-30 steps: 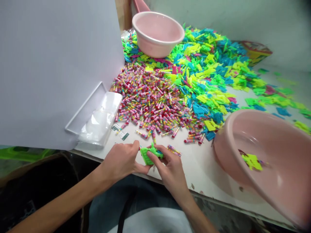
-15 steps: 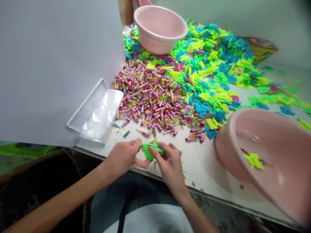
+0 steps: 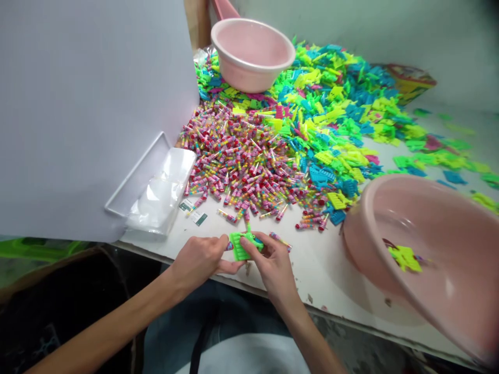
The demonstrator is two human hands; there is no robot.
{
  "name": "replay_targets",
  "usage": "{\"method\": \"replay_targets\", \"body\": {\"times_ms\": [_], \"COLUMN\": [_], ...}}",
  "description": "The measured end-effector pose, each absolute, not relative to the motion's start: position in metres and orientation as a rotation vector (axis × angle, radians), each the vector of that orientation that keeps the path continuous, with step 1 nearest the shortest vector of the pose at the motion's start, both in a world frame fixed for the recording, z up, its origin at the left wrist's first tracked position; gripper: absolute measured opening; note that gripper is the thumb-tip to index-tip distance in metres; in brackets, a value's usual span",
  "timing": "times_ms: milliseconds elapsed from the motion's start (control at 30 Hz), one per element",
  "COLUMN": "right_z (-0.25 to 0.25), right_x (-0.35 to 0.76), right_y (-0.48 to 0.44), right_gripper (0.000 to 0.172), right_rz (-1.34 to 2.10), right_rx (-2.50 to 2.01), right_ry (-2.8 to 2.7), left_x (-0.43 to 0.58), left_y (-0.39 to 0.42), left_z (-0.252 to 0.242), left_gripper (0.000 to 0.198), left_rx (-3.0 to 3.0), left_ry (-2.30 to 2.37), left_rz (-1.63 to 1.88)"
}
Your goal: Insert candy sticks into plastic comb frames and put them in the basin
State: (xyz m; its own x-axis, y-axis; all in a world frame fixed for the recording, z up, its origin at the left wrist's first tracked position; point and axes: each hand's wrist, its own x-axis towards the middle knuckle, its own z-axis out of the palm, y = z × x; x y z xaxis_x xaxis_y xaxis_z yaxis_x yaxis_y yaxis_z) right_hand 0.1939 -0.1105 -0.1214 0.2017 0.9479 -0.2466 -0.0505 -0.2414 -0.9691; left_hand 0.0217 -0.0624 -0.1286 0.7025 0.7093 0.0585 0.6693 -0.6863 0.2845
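In the middle, at the table's front edge, my right hand (image 3: 275,257) pinches a bright green plastic toy piece (image 3: 240,248) with a ridged, comb-like face. Some blue shows beside my right fingertips. My left hand (image 3: 200,258) is closed at the left side of the green piece, its thumb stretched out underneath. A tiny blue and pink tip (image 3: 230,245) shows at its curled forefinger; the rest is hidden. Just beyond both hands spreads a heap of small pink tubes with coloured beads (image 3: 241,156). One loose tube (image 3: 280,240) lies right behind my right hand.
Green, yellow, blue and pink plastic pieces (image 3: 343,114) are heaped behind. A pink basin (image 3: 253,78) sits on them. On the right, a larger pink basin (image 3: 362,249) holds a yellow piece (image 3: 405,258). Clear plastic bags (image 3: 159,195) lie left, beside a white panel (image 3: 89,114).
The view has shifted slightly. Both hands stay together around the green piece, and the small tip by my left forefinger shows a little more.
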Motion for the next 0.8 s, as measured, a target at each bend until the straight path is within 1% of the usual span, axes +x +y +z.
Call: {"method": "replay_targets", "body": {"times_ms": [100, 200, 267, 333, 367, 433, 500, 567, 667, 800], "right_z": [-0.122, -0.120, -0.115, -0.111, -0.109, -0.108, -0.113, -0.123, -0.139, -0.146], "right_x": [0.197, 0.202, 0.214, 0.233, 0.246, 0.275, 0.303, 0.324, 0.340, 0.342], "right_y": [-0.109, -0.106, -0.104, -0.103, -0.104, -0.106, -0.107, -0.106, -0.091, -0.056], "right_gripper": [0.020, 0.016, 0.025, 0.037, 0.041, 0.046, 0.047, 0.051, 0.059, 0.057], "right_rz": [1.228, 1.210, 1.201, 1.124, 1.024, 0.703, 0.347, 0.135, 0.058, 0.049], "right_rx": [-1.384, -1.248, -1.171, -1.196, -1.275, -1.545, -1.861, -2.121, -2.392, -2.580], "right_ry": [-0.798, -0.690, -0.680, -0.716, -0.755, -0.936, -1.202, -1.431, -1.518, -1.355], "left_x": [0.034, 0.055, 0.065, 0.067, 0.065, 0.056, 0.046, 0.039, 0.034, 0.034], "left_y": [-0.062, -0.062, -0.059, -0.052, -0.047, -0.036, -0.026, -0.022, -0.022, -0.024], "left_z": [-0.122, -0.112, -0.108, -0.110, -0.113, -0.122, -0.133, -0.142, -0.150, -0.156], "left_gripper": [0.041, 0.036, 0.031, 0.025, 0.023, 0.025, 0.025, 0.021, 0.020, 0.023], "left_rx": [2.564, 2.418, 2.437, 2.585, 2.677, 2.833, 2.909, 2.914, 2.858, 2.801], "left_ry": [1.041, 0.904, 0.843, 0.911, 0.995, 1.169, 1.178, 1.155, 1.163, 1.162], "left_rz": [0.364, 0.403, 0.417, 0.494, 0.544, 0.574, 0.494, 0.442, 0.477, 0.581]}}
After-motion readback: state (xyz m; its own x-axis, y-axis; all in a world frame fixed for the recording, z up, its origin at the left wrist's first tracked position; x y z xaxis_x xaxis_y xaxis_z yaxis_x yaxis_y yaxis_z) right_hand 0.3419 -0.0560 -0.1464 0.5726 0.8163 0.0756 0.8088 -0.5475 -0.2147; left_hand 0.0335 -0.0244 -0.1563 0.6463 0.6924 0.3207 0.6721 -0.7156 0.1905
